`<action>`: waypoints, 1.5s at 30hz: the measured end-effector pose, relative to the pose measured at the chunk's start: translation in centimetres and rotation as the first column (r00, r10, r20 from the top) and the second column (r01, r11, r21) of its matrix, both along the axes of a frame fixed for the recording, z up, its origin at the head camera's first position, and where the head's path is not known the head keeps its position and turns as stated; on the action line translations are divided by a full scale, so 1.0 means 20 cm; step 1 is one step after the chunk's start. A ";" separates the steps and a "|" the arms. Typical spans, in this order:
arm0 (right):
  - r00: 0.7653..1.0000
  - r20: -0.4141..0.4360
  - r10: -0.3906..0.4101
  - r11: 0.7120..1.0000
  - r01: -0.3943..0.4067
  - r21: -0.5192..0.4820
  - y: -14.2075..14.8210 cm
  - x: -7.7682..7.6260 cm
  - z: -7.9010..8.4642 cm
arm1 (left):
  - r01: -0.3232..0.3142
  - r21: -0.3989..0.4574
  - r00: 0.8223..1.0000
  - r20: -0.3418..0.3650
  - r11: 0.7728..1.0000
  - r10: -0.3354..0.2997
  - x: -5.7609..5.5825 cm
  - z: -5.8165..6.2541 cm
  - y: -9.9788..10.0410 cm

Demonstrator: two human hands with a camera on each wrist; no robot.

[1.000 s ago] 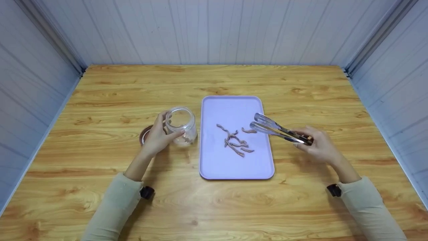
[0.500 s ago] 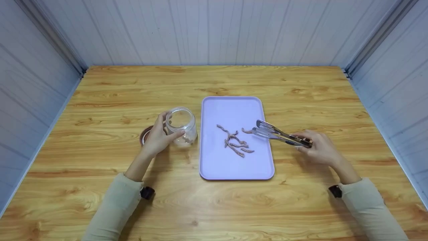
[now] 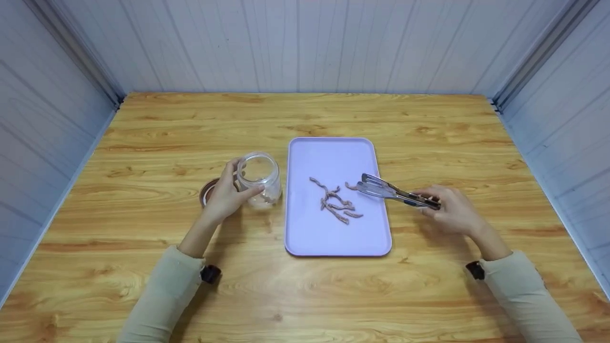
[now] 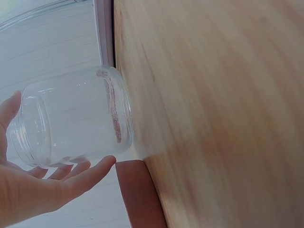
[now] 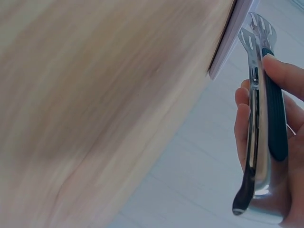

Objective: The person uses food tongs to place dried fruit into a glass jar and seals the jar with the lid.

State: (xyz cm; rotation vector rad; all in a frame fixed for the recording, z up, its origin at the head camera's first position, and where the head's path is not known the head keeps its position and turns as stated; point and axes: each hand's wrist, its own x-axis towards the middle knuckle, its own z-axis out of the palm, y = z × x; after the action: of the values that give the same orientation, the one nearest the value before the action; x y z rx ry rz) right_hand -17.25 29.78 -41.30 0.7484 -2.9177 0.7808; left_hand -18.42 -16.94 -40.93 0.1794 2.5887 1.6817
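My left hand (image 3: 228, 196) grips a clear jar (image 3: 268, 190) with its mouth uncovered, standing left of the tray. In the left wrist view a brown strip (image 4: 113, 107) lies at the bottom of the jar. My right hand (image 3: 450, 209) holds metal tongs (image 3: 398, 193) with dark grips; their slotted ends reach over the right side of a lilac tray (image 3: 333, 243). The tong ends overlap one brown strip (image 3: 351, 186), partly hiding it. Several more twisted brown strips (image 3: 336, 205), like dried meat or root, lie in a loose cluster mid-tray.
A brown lid (image 3: 208, 190) lies on the wooden table (image 3: 305, 295) behind the left hand, partly covered by it. Pale panelled walls (image 3: 295, 47) stand at the back and on both sides.
The tongs have moved slightly down over the lone strip at the tray's right, and their ends have drawn closer together. The left hand and jar have stayed in place.
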 end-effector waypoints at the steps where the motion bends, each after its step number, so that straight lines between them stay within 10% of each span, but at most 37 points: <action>1: 1.000 0.004 0.000 1.000 0.000 0.000 0.00 0.00 0.00 | -0.001 -0.003 1.000 0.000 1.000 0.001 0.00 0.00 0.00; 34: 0.998 -0.065 -0.001 0.997 -0.004 -0.073 0.00 0.00 -0.03 | -0.018 -0.006 0.999 -0.030 1.000 0.018 0.00 -0.01 0.00; 45: 0.998 -0.055 -0.005 0.992 -0.002 -0.127 -0.01 -0.01 0.03 | 0.009 0.043 1.000 -0.009 0.999 -0.008 0.07 0.13 0.05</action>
State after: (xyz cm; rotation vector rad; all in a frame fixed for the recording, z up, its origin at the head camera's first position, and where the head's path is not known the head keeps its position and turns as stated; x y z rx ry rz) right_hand -17.41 29.61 -40.78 0.7444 -2.7882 0.9208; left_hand -17.06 -15.99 -38.41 0.1997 2.5553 1.7388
